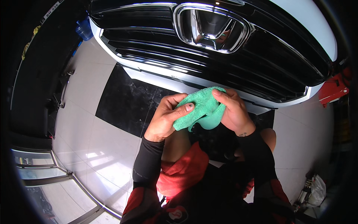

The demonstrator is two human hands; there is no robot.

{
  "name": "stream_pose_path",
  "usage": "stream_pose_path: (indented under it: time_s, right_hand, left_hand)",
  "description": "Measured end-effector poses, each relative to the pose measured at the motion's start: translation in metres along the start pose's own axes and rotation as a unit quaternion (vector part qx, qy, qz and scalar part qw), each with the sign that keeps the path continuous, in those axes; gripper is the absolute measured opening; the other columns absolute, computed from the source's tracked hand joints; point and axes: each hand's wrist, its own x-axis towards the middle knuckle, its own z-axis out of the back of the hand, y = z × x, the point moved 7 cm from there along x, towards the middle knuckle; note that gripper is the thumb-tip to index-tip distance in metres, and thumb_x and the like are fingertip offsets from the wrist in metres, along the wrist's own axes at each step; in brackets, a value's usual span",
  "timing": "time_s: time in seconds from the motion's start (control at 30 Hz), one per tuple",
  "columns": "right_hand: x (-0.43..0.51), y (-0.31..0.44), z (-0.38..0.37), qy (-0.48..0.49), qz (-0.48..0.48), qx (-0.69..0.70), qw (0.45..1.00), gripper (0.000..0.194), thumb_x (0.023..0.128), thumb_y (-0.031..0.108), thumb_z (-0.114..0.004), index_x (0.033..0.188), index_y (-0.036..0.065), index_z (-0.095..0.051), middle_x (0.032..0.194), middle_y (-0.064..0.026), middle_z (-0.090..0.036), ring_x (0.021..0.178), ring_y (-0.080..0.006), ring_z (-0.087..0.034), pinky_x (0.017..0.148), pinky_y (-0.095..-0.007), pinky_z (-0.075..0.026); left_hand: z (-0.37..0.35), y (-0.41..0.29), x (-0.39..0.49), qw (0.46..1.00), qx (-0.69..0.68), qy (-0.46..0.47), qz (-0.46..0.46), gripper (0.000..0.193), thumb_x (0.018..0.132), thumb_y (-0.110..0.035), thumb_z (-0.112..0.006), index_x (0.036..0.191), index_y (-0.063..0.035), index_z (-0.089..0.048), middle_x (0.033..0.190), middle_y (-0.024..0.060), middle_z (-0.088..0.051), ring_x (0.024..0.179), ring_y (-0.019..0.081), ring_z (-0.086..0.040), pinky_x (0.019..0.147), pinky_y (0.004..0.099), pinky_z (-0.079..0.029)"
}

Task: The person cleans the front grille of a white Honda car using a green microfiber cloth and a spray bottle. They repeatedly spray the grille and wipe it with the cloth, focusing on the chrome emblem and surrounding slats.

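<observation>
My left hand grips one end of a green microfibre cloth, its thumb lying on top. The other end is pinched by my right hand, and a loop of the cloth hangs below between the two. Both hands are in front of the black front grille of a white Honda car, not seen to touch it. A chrome Honda emblem sits on the grille above the cloth. Over my lap lies a red cloth.
A blue water jug stands on the floor beyond the car's left side. A red metal object is at the right. Lower right, a clear plastic bag lies by small items. Glass door frames line the lower left.
</observation>
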Motion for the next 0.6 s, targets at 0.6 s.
stream_pose_path:
  time_s: [0.6]
  right_hand:
    - [-0.01,-0.052,0.052,-0.151,0.039,-0.187,0.97,0.033,0.104,0.017,-0.067,0.132,0.0,-0.069,0.119,-0.0089,-0.072,0.112,-0.015,-0.067,0.1,-0.0311,-0.052]
  left_hand:
    - [0.019,-0.051,0.019,0.897,-0.137,-0.129,-0.4,0.041,0.108,-0.026,-0.057,0.14,0.0001,-0.056,0.148,0.0192,-0.057,0.126,0.0364,-0.064,0.099,0.0487,-0.058]
